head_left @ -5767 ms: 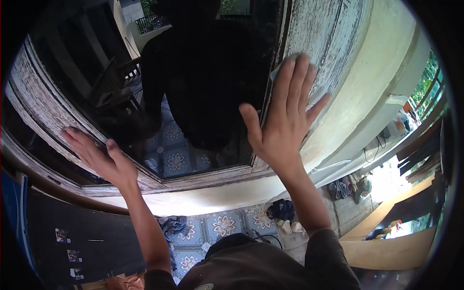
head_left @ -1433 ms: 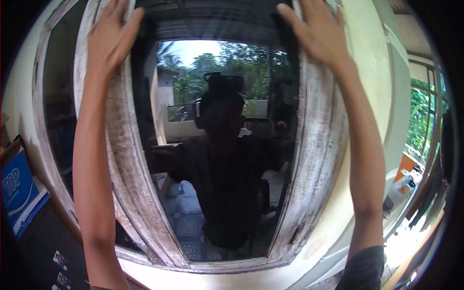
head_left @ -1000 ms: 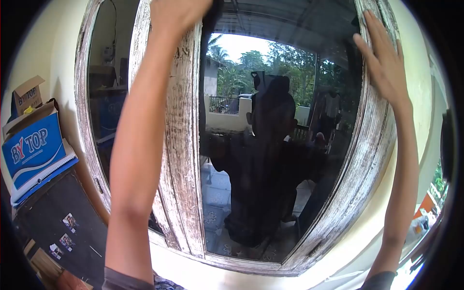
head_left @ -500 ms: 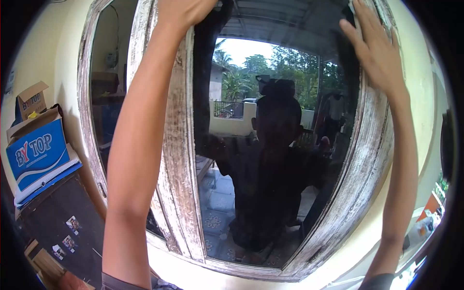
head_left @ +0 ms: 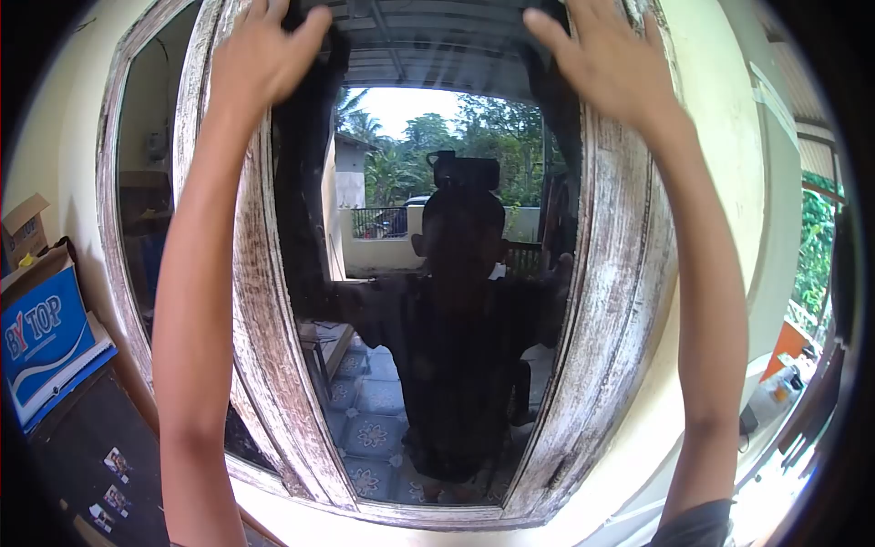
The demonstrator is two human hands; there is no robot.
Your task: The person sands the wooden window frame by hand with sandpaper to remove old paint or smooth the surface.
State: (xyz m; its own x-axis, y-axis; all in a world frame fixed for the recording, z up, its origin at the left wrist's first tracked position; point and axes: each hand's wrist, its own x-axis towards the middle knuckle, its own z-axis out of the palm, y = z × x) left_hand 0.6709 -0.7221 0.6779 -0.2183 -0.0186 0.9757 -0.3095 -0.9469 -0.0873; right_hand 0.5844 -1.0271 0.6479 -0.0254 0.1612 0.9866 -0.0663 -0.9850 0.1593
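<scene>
Both arms reach up to a weathered window frame [head_left: 624, 219] with peeling white paint around a dark glass pane [head_left: 437, 365]. My left hand [head_left: 264, 55] lies at the upper left part of the frame, thumb apart from the fingers, whose tips are cut off by the top edge. On the upper right part, my right hand [head_left: 606, 59] is spread with its thumb towards the glass. Neither hand shows an object in it. The glass reflects a person with a device on the head, trees and a tiled floor.
At the left, a blue and white box [head_left: 55, 328] stands on a dark cabinet [head_left: 91, 438] with small pictures stuck on it. A narrower glass pane [head_left: 150, 182] is left of the main one. Pale wall [head_left: 729, 182] and an outdoor area are at the right.
The view has shifted to the right, so the window and box appear further left. My left hand shows more fully now, with its thumb apart. Both hands remain high on the frame.
</scene>
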